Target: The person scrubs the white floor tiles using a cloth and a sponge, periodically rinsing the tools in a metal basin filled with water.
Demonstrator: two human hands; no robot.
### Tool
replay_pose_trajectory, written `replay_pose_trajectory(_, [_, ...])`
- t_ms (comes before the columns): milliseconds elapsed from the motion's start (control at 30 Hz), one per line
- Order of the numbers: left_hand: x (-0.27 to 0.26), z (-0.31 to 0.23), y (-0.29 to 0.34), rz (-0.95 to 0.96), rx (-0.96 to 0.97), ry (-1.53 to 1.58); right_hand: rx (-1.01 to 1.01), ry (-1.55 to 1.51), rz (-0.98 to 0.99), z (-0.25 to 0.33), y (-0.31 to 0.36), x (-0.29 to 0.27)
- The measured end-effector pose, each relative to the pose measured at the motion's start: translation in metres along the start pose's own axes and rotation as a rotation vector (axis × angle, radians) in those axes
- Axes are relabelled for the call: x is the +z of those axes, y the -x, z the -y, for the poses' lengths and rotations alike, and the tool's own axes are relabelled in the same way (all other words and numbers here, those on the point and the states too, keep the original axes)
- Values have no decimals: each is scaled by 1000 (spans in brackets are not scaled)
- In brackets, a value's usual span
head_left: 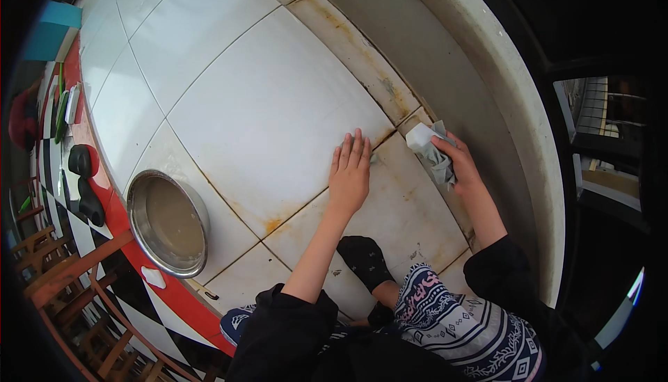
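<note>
My left hand [351, 173] lies flat on a large white floor tile [268, 97], fingers together and stretched forward. A small bit of pale green shows beside its fingers; what it is, I cannot make out. My right hand [465, 166] is closed around a crumpled grey-green cloth [441, 168], against the tiled edging at the foot of the curved wall. A white, flat-faced piece [420, 136] sticks out of the cloth's far side; its kind is unclear. Brown stains [273, 225] mark the tile joints near both hands.
A metal basin [182, 271] of cloudy water stands at the left, near the red floor edge [198, 312]. Beyond that edge are black shoes [89, 201], a white scrap [153, 277] and wooden furniture [69, 271]. My socked foot [363, 260] rests between my arms. A curved low wall [480, 104] rises at right.
</note>
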State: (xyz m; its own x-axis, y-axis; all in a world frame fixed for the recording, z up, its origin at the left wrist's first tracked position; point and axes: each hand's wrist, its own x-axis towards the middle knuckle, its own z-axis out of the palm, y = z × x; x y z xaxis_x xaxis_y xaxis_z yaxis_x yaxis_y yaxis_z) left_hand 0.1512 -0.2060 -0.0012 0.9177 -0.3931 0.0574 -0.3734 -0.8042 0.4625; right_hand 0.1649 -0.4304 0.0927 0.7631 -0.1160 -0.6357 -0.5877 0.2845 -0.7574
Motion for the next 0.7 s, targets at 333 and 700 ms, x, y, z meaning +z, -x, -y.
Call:
replay_pose_trajectory(333, [-75,129,147,-150,-580,-99,48,74,-1,-5,4,-10])
replay_pose_trajectory(700, [19,-15,-47,-88,-39,12,25,42,69,-7,2,28])
